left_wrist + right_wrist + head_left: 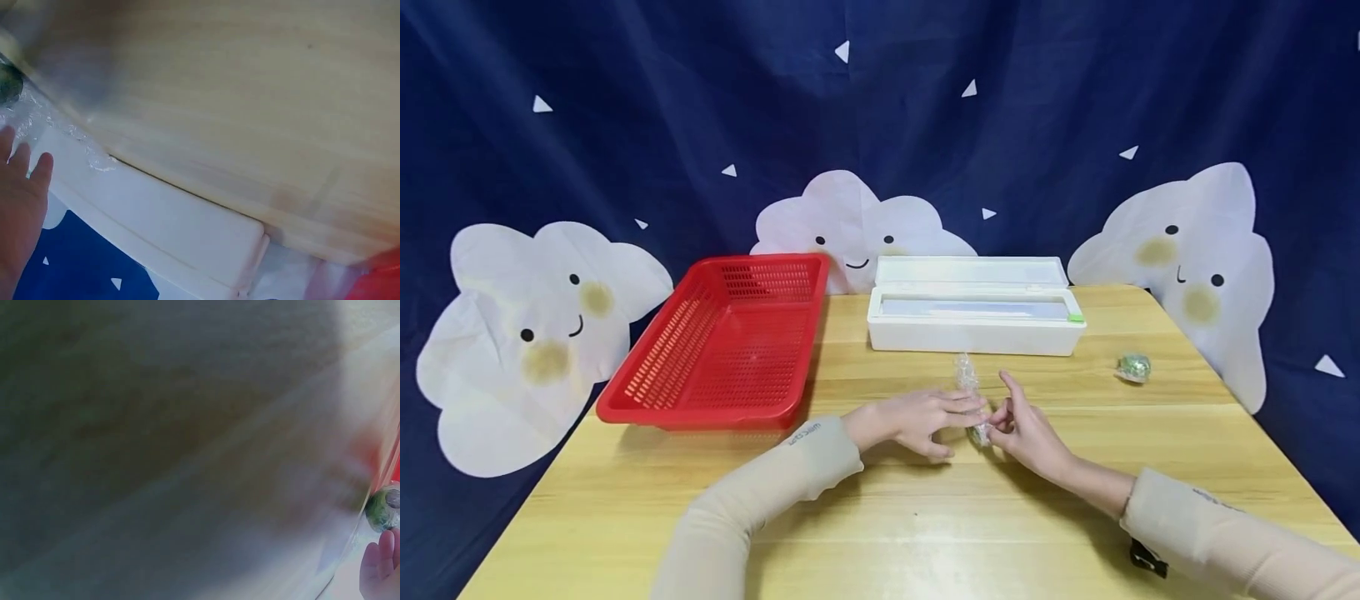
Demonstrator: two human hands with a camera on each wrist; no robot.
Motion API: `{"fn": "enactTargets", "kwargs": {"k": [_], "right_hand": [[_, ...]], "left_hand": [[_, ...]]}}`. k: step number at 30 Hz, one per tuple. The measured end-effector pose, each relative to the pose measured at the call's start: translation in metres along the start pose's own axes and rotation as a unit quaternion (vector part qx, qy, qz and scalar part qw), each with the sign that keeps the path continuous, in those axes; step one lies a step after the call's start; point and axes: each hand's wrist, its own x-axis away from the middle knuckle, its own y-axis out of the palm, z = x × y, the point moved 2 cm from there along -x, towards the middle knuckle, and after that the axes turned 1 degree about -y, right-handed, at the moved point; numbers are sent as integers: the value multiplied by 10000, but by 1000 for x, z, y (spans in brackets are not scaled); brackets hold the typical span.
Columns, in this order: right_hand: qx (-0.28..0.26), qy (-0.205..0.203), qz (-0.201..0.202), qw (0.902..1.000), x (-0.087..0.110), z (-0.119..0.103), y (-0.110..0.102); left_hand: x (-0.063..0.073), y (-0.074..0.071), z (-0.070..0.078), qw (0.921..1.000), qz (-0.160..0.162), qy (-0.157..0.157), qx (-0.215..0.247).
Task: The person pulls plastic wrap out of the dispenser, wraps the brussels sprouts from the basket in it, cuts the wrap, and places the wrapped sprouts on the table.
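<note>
A small green rounded thing (379, 511), its kind unclear, lies in crinkled clear plastic film (967, 373) at the middle of the table. My left hand (920, 421) reaches over it from the left, its fingers extended and resting on the film. From the other side my right hand (1028, 432) pinches the film's edge at the green thing with thumb and a finger, while another finger sticks up. The left wrist view shows the film (39, 119) trailing past the left hand's fingertips (42, 164). Most of the green thing is hidden by the fingers in the head view.
Behind the hands stands a long white box (973, 337) with its lid (970, 268) raised. A red plastic basket (700, 414) sits at the left. Another film-wrapped green thing (1133, 367) lies at the right on the wooden table (880, 525).
</note>
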Motion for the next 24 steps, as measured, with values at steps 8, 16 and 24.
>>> {"fn": "enactTargets", "kwargs": {"k": [8,16,24], "right_hand": [[-179,-24,-274,9995,1,2,-3],[295,-877,-1284,9874,1,7,-14],[1658,-2287,-1318,9502,-6,13,-10]], "left_hand": [[-12,7,-13,9678,97,-246,2503],[-20,2,-27,8899,246,-900,4466],[-29,0,-31,8841,-125,-1165,4525]]}}
